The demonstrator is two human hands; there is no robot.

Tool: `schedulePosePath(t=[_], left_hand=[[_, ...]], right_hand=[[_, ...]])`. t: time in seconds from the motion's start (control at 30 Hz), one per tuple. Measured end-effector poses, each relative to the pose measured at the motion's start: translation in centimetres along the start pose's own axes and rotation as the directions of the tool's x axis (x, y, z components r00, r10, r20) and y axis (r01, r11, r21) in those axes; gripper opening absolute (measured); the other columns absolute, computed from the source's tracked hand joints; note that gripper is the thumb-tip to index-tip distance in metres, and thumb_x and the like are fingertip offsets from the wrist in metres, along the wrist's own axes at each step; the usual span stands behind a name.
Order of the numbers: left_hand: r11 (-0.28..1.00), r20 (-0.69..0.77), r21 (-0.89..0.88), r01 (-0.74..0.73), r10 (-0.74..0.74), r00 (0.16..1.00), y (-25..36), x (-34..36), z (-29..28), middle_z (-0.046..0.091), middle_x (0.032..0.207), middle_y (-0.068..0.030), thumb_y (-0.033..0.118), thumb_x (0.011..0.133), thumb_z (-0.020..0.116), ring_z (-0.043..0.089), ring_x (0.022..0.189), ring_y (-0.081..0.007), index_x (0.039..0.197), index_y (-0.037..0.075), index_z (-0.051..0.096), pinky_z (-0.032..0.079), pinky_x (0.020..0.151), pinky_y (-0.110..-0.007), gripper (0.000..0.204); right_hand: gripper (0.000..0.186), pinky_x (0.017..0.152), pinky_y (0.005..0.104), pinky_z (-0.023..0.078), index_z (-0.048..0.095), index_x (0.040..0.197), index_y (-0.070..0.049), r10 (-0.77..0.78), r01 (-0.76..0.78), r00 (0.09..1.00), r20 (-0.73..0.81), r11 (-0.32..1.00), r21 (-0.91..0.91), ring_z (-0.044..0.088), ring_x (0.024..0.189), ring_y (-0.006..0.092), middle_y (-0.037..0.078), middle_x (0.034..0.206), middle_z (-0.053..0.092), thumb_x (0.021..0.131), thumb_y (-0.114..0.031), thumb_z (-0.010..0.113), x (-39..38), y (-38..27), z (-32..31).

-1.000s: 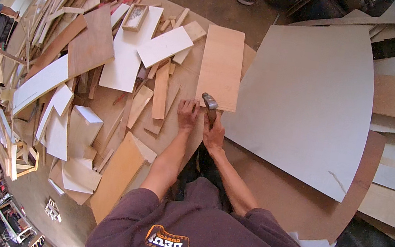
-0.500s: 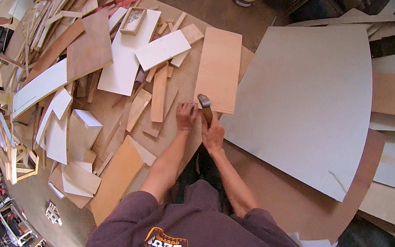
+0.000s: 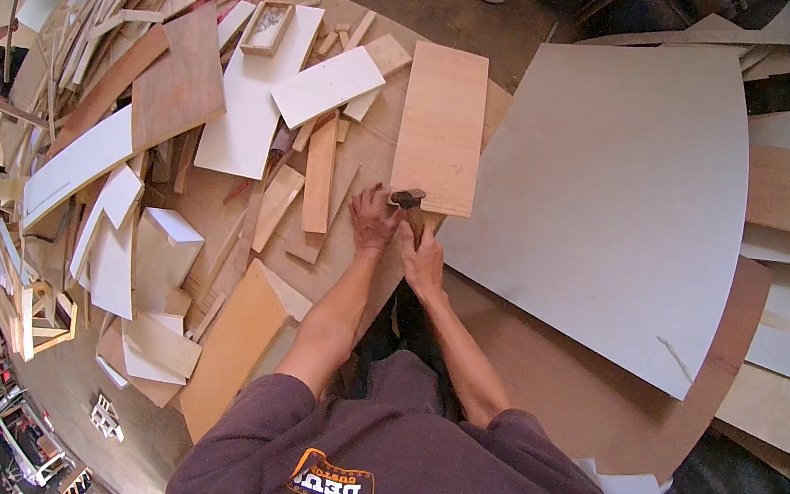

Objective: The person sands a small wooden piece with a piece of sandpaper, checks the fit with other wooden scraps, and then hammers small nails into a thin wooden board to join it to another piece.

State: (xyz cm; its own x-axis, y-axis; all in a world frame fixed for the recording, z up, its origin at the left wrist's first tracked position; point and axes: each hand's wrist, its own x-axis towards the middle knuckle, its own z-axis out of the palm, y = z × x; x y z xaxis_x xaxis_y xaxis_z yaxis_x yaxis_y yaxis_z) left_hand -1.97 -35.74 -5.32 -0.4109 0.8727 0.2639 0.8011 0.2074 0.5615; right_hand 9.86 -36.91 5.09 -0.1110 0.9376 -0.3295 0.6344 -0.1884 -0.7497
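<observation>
Seemingly a hammering step | tan board (image 3: pixel 442 127): 12 o'clock of both hands | right hand (image 3: pixel 422 265): wrapped round hammer (image 3: pixel 410 200), over board's 7 o'clock corner | left hand (image 3: pixel 373 223): just beside, can't tell its grip | next blow probably needs it clear

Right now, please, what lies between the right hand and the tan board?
In the head view, the hammer extends from the right hand to the tan board.

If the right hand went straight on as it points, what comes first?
Probably the near edge of the pale wooden panel, by its left corner; the hammer in the right hand overlaps that edge in view. Depth is unclear from this one view.
</observation>
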Motion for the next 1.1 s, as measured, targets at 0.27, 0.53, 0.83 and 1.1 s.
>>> schedulePosePath(t=[0.27, 0.53, 0.83, 1.1], left_hand=[[0.997, 0.001, -0.08, -0.012, 0.012, 1.0, 0.6, 0.0, 0.7, 0.058, 0.124, -0.004, 0.036, 0.074, 0.077, 0.05, 0.115, -0.0269, 0.11, 0.012, 0.062, 0.034, 0.102, -0.043, 0.046], [0.997, -0.052, -0.081, 0.013, -0.017, 0.999, -0.6, -0.3, 0.4, 0.059, 0.125, -0.0047, 0.045, 0.073, 0.077, 0.047, 0.118, -0.0274, 0.102, 0.009, 0.064, 0.034, 0.103, -0.044, 0.048], [0.995, -0.083, -0.085, -0.046, 0.039, 0.996, 0.0, 0.0, 0.1, 0.059, 0.123, -0.0066, 0.043, 0.072, 0.079, 0.047, 0.115, -0.0293, 0.097, 0.006, 0.066, 0.034, 0.104, -0.045, 0.047], [0.99, -0.089, -0.135, 0.043, -0.055, 0.995, -0.2, -0.1, 0.2, 0.059, 0.124, -0.0071, 0.036, 0.073, 0.079, 0.044, 0.117, -0.0299, 0.094, 0.005, 0.065, 0.034, 0.103, -0.043, 0.04]], right_hand=[[0.047, 0.072, 0.0527, 0.048, 0.049, 0.123, -0.002, -0.093, 0.085, 0.985, -0.147, 0.995, -0.058, 0.061, 0.088, 0.0494, 0.029, 0.091, 0.064, 0.097, -0.042, 0.052, 0.2, 1.7, 0.4], [0.041, 0.052, 0.0432, 0.046, 0.051, 0.103, -0.003, -0.204, 0.263, 0.926, -0.318, 0.952, 0.155, 0.058, 0.055, 0.0332, 0.017, 0.064, 0.057, 0.099, -0.044, 0.051, 0.2, 0.3, 0.8], [0.049, 0.036, 0.0245, 0.032, 0.044, 0.1, -0.01, 0.364, -0.361, 0.911, 0.194, 0.478, 0.801, 0.035, 0.04, 0.0086, 0.0, 0.062, 0.04, 0.099, -0.058, 0.04, 1.1, 1.7, 0.0], [0.045, 0.036, 0.0241, 0.031, 0.044, 0.099, -0.013, 0.308, -0.507, 0.862, 0.403, 0.561, 0.655, 0.035, 0.041, 0.0084, -0.001, 0.061, 0.039, 0.097, -0.058, 0.045, 1.8, 0.4, 0.1]])
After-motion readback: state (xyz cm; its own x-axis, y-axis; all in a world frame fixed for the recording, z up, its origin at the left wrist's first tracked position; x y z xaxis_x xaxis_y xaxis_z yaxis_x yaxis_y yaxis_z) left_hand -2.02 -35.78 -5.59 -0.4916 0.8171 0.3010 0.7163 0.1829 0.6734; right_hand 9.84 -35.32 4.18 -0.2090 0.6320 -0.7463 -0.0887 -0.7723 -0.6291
